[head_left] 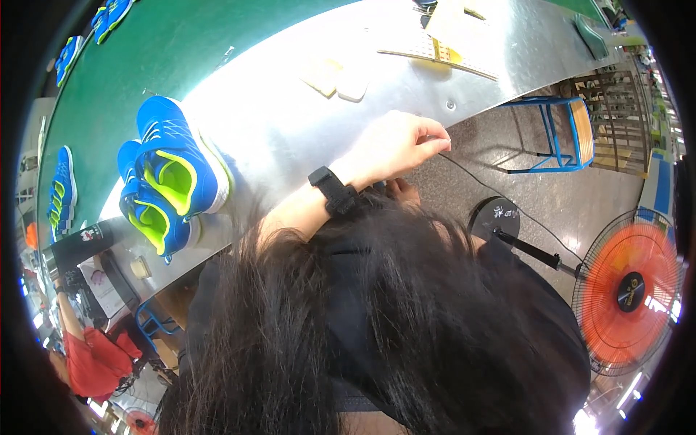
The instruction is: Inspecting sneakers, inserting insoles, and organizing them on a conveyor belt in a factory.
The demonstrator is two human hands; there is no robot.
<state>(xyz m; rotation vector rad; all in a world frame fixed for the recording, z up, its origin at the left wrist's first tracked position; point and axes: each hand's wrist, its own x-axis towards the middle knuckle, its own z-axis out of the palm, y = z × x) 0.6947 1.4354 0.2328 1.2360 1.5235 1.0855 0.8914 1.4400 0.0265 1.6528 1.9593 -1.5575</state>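
My left hand (402, 148), with a black band (335, 192) round its wrist, reaches across my front at the near edge of the metal table (268, 138). Its thumb and fingers are pinched together; anything between them is too small to make out. Just below it, my right hand (404, 193) shows only in part, with its fingers curled. Hair and my body hide the rest of it and whatever it may hold. Left of my hands stands a pair of blue sports shoes (165, 119) with lime-green linings, side by side, touching neither hand.
Green belt (239, 25) runs beyond the metal, carrying another blue shoe (64, 185). Yellow pieces (322, 76) and a ruler-like strip (464, 64) lie farther back. On the right are an orange fan (629, 290) and a blue-framed stool (558, 138). Someone in red (98, 359) is at lower left.
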